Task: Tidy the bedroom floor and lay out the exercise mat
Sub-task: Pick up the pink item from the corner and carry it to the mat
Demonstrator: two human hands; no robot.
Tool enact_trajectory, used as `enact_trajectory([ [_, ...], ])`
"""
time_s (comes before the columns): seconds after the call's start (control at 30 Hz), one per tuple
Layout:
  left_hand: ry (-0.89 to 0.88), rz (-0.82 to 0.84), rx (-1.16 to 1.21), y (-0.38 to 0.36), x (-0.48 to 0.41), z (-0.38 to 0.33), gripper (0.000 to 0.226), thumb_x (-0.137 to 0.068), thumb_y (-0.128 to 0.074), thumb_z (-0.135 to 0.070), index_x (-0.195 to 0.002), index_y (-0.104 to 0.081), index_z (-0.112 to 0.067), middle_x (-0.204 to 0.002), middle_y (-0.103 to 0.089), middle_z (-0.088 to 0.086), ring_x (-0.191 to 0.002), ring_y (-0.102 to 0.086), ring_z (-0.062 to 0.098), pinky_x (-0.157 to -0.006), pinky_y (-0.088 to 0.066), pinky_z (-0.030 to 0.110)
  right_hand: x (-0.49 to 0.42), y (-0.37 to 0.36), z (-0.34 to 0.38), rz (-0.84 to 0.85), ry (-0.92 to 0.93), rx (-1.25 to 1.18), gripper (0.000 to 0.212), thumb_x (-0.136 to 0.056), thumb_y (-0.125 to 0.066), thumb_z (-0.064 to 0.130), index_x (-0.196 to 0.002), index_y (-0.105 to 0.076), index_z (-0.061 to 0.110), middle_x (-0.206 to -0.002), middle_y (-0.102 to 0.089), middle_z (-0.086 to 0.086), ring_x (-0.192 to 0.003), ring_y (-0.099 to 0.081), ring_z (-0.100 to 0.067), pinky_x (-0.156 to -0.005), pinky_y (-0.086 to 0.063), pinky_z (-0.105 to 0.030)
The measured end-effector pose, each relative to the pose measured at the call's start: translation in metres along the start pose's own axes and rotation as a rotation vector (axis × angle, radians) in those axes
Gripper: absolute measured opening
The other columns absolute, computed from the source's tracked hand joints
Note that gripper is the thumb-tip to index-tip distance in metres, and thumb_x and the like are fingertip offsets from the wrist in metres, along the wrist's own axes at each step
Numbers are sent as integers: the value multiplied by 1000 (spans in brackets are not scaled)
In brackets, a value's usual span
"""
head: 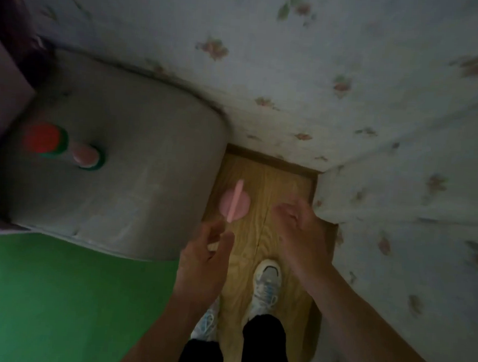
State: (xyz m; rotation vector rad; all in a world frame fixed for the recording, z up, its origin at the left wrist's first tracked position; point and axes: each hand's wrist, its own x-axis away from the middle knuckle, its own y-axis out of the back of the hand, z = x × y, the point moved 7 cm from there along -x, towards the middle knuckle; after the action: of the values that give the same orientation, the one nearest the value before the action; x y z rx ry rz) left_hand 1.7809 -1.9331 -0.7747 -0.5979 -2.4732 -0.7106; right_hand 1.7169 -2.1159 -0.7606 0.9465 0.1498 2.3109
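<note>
A pink round object with a pink stick across it (235, 203) lies on the wooden floor (285, 181) in a narrow gap ahead of my feet. My left hand (203, 262) hangs just below it with fingers apart and holds nothing. My right hand (299, 229) hovers to its right, fingers spread and empty. A green mat (65, 296) covers the lower left of the view. The frame is dark and blurred.
A grey rounded cushioned seat (137, 180) stands on the left with a red-capped container (43, 139) and a pink-topped one (85, 154) on it. Flowered wallpaper (308, 73) closes the corner ahead and on the right. My white trainers (266, 286) stand on the floor.
</note>
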Motion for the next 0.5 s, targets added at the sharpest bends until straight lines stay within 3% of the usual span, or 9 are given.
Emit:
enact_trajectory([
  [0.07,18,4,-29,-29,-36,36,22,-98,-61,-22,-119,-65,-19,-114,-70,-3,-99,-64,6,-72,-42,-1,-48,-17,-36,-4,-36,38,32,-94,-62,40,-124,-54,32,-110,-62,16,-89,-58,3,-52,-42,-3],
  [0.13,19,-5,-59,-50,-66,59,29,-98,-61,-23,-126,-62,-15,-118,-68,-1,-106,-64,14,-86,-51,18,-88,-34,-61,20,-40,49,40,-91,-66,41,-127,-52,30,-111,-62,15,-89,-58,4,-48,-42,-2],
  [0.2,30,-46,-70,-70,-98,86,32,-98,-60,-24,-128,-60,-15,-120,-68,1,-108,-65,17,-92,-53,34,-128,-56,-91,57,-41,84,45,-89,-70,41,-128,-52,27,-113,-63,12,-91,-60,2,-52,-44,-6],
  [0.37,48,-145,-80,-101,-153,140,37,-96,-63,-24,-130,-58,-9,-124,-66,8,-115,-62,25,-98,-50,45,-196,-109,-148,155,-75,167,40,-89,-72,37,-117,-44,38,-100,-51,25,-86,-54,7,-55,-43,-10],
  [0.43,64,-143,-88,-114,-169,155,42,-96,-63,-24,-135,-55,-10,-129,-64,9,-120,-59,27,-102,-47,44,-216,-124,-162,166,-89,191,46,-89,-73,34,-123,-43,40,-94,-47,27,-81,-51,9,-48,-42,-4],
  [0.5,75,-93,-92,-128,-184,165,48,-96,-62,-24,-141,-50,-13,-134,-62,10,-124,-57,28,-104,-46,42,-232,-136,-172,184,-104,200,55,-89,-73,27,-134,-43,34,-98,-57,19,-87,-59,1,-54,-45,-4],
])
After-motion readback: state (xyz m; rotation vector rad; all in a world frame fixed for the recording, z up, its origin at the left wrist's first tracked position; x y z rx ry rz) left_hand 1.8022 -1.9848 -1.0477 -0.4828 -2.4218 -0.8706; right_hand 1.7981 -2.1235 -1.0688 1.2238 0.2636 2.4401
